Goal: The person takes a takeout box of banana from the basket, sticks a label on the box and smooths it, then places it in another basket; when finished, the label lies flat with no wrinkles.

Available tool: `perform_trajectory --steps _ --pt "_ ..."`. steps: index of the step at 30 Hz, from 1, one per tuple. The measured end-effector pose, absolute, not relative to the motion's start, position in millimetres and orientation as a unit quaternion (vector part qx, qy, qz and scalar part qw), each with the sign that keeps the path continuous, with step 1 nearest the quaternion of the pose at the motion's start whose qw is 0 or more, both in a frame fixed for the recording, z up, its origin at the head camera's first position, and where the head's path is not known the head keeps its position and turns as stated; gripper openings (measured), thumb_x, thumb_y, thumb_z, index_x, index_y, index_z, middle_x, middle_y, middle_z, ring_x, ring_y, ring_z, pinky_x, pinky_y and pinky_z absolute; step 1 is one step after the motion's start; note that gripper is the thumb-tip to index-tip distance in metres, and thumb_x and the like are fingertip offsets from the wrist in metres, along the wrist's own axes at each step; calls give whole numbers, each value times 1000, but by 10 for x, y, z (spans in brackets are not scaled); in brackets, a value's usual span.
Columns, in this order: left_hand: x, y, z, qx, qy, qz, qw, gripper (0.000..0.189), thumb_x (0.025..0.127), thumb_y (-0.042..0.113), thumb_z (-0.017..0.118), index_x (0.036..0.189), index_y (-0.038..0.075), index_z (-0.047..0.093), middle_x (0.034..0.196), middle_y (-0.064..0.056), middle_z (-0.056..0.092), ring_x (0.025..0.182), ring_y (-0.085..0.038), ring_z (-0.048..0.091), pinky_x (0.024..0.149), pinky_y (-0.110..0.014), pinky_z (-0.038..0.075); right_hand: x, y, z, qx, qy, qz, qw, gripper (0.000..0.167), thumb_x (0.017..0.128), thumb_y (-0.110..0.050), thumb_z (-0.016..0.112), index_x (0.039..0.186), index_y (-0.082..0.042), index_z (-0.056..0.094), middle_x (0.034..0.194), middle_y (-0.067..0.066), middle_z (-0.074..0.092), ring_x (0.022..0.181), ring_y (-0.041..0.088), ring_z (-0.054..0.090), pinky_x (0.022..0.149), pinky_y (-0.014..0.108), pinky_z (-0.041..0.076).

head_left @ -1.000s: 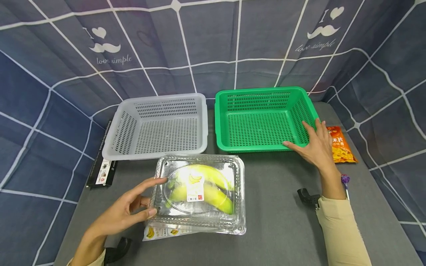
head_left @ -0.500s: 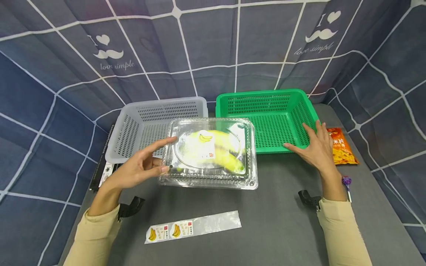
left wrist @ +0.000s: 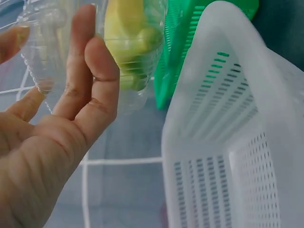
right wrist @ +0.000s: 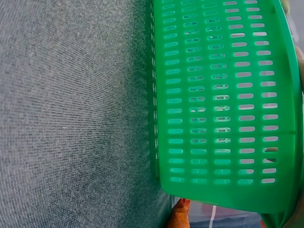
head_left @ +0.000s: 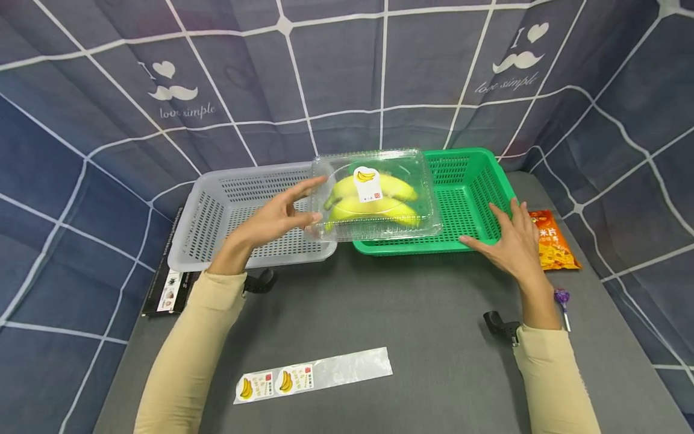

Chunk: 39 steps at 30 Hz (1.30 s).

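In the head view my left hand [head_left: 265,220] grips the left edge of a clear plastic clamshell box [head_left: 320,208]. Two bananas [head_left: 374,211] lie inside, seen through the lid, which bears a white banana label [head_left: 368,185]. The box is over the left part of a green basket [head_left: 472,211], partly covering it; I cannot tell whether they touch. My right hand [head_left: 515,244] rests with spread fingers at that basket's front right corner. In the left wrist view, fingers [left wrist: 97,90] curve by the box's side.
A white basket [head_left: 203,223] stands left of the green one, over a black box [head_left: 168,292]. A label strip [head_left: 352,366] lies near the front. An orange snack bag [head_left: 555,241] and a purple lollipop [head_left: 562,298] are at right; a checked curtain [head_left: 347,72] surrounds the table.
My left hand has lifted the clamshell box off the label strip and carried it away and rightward, from the table to over the green basket. The right hand has stayed in place.
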<state>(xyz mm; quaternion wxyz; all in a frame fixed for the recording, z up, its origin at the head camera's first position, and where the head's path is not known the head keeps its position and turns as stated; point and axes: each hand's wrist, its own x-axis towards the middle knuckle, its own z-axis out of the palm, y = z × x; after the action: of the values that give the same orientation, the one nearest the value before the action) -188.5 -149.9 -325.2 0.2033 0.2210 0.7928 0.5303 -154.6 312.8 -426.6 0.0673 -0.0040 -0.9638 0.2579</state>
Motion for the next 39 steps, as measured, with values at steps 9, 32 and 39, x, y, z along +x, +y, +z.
perform_trajectory --steps 9,32,39 --pt "-2298 -1072 -3408 219 784 531 236 72 96 20 64 155 32 25 160 -17 19 88 -30 69 89 -42 54 -1567 3126 -4290 -1 -966 250 67 105 75 -65 72 154 -10 30 163 22 3 150 44 -2 112 71 4" --pt "-2645 -194 -3589 155 780 500 344 76 97 8 59 157 25 17 162 -20 7 94 -42 69 88 -49 55 -1542 3135 -4312 -7 -966 246 78 108 74 -64 73 154 -8 28 163 22 4 150 44 1 110 72 6" --pt "-2674 -144 -3698 137 778 508 344 76 96 8 60 157 25 18 162 -19 8 95 -43 69 87 -50 54 -1561 3123 -4307 -5 -967 241 84 108 73 -65 73 154 -9 28 163 22 6 150 44 3 110 71 8"
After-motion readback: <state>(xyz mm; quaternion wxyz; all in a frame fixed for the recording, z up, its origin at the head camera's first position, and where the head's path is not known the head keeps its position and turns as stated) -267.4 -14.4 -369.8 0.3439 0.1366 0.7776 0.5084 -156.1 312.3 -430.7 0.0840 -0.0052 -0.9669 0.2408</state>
